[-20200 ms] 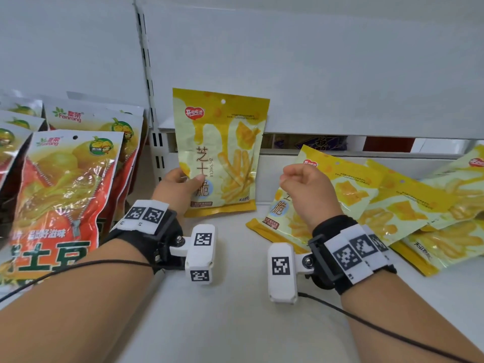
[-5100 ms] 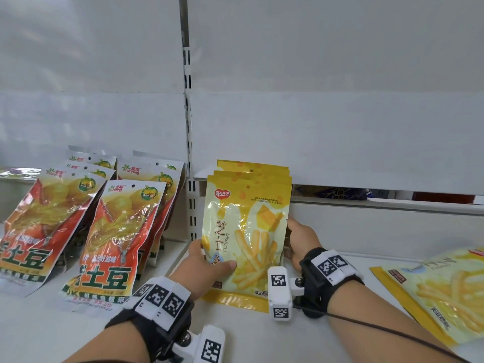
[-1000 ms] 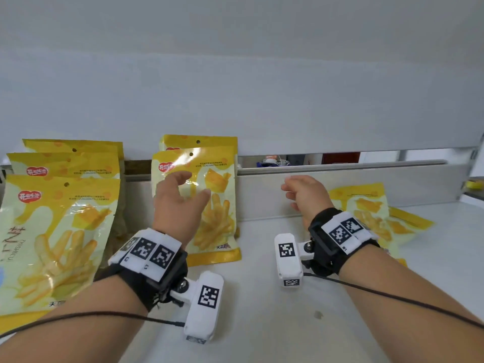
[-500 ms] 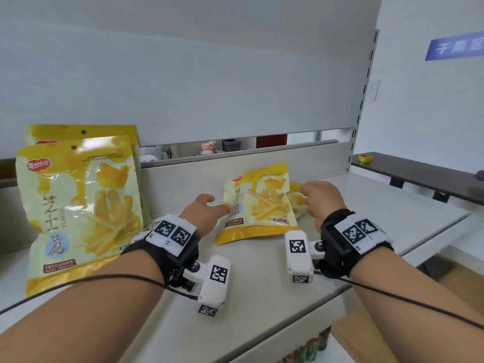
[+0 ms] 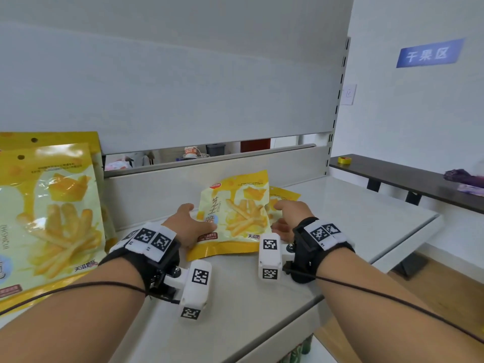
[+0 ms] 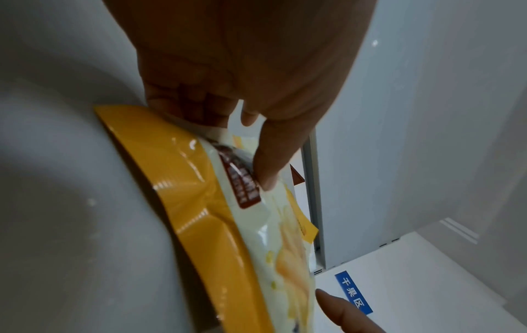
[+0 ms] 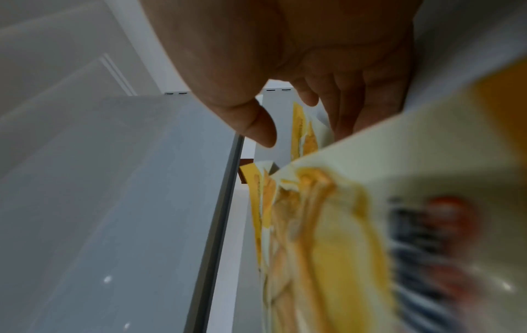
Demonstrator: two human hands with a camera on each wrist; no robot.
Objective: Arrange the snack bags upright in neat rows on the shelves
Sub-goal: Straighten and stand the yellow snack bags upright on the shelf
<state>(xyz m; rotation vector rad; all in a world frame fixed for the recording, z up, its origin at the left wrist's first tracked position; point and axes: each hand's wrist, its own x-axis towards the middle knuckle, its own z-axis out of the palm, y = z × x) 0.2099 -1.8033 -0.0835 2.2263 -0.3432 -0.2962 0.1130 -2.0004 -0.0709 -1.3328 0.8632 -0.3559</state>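
Note:
A yellow snack bag [image 5: 235,213] printed with fries leans tilted up on the grey shelf [image 5: 353,208], its bottom edge towards me. My left hand [image 5: 192,222] pinches its lower left corner; in the left wrist view the thumb [image 6: 271,162] presses the front of the bag [image 6: 199,202] and the fingers lie behind it. My right hand [image 5: 286,213] curls round the bag's right edge, with the fingers [image 7: 350,108] behind it and the thumb [image 7: 256,126] slightly apart in front. A second yellow bag [image 5: 284,194] lies flat behind it.
Two upright yellow bags [image 5: 49,205] stand in a row at the far left against the low back rail [image 5: 209,166]. The shelf's right end and front edge are near. Beyond it a dark table [image 5: 408,179] carries a yellow tape roll [image 5: 344,160].
My view has swung right from the standing rows to the shelf's end. Both hands have closed in on the lying bag, and its top now stands higher off the shelf.

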